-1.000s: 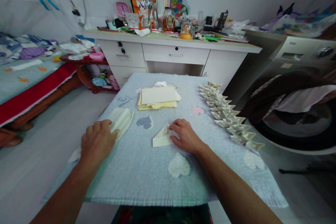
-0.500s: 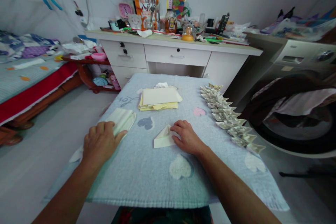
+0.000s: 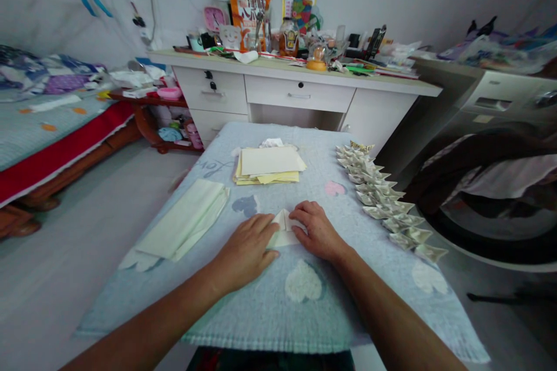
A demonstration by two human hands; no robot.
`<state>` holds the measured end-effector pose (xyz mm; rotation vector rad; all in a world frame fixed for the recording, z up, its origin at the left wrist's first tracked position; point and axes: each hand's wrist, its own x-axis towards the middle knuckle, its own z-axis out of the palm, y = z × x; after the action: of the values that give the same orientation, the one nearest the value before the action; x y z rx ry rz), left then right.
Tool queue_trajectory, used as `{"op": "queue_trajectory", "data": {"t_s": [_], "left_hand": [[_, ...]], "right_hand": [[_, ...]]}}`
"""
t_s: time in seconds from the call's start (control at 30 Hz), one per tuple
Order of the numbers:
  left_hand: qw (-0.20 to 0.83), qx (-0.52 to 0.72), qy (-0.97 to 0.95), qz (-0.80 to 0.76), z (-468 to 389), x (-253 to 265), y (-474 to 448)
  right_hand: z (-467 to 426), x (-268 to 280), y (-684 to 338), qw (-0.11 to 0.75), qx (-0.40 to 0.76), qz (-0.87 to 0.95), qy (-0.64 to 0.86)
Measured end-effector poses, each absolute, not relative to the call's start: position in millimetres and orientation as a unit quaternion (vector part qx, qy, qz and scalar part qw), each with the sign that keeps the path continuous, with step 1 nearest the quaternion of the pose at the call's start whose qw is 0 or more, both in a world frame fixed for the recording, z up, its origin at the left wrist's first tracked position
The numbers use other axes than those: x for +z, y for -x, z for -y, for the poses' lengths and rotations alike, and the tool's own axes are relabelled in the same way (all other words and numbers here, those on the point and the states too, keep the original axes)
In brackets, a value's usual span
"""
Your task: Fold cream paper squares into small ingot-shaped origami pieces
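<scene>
A small piece of folded white paper (image 3: pixel 285 236) with a pointed top lies on the cloth-covered table in front of me. My left hand (image 3: pixel 249 252) rests on its left side, fingers stretched out over the paper and thumb apart near the lower edge. At the right side, the bent fingers and thumb of my right hand (image 3: pixel 318 231) hold the paper. My fingers cover both ends of it. A long stack of pale paper sheets (image 3: pixel 185 217) lies to the left, apart from my hands. Farther back sits a pile of cream and yellow paper (image 3: pixel 272 162).
Several folded paper boats (image 3: pixel 376 191) stand in a row along the right side of the blue patterned tablecloth (image 3: pixel 243 316). Beyond it is a white desk (image 3: pixel 300 95) with a cluttered top. A washing machine (image 3: pixel 491 104) stands at right, a bed (image 3: pixel 61 122) at left.
My left hand has left the long paper stack and moved right onto the folded paper. My right hand stays at the paper's right side. The view has shifted slightly.
</scene>
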<state>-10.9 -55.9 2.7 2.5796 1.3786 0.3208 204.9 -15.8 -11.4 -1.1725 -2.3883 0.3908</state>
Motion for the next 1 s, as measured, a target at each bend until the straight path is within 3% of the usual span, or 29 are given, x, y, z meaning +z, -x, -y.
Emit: {"op": "queue_trajectory", "data": {"t_s": [0.37, 1.0], "left_hand": [[0.154, 0.101, -0.898, -0.399, 31.8, 12.7, -5.1], [0.218, 0.228, -0.873, -0.373, 20.0, -10.1, 12.1]], "right_hand": [[11.8, -11.0, -214.3, 0.213, 0.152, 0.854, 0.450], [16.5, -2.0, -216.8, 0.155, 0.200, 0.879, 0.403]]}}
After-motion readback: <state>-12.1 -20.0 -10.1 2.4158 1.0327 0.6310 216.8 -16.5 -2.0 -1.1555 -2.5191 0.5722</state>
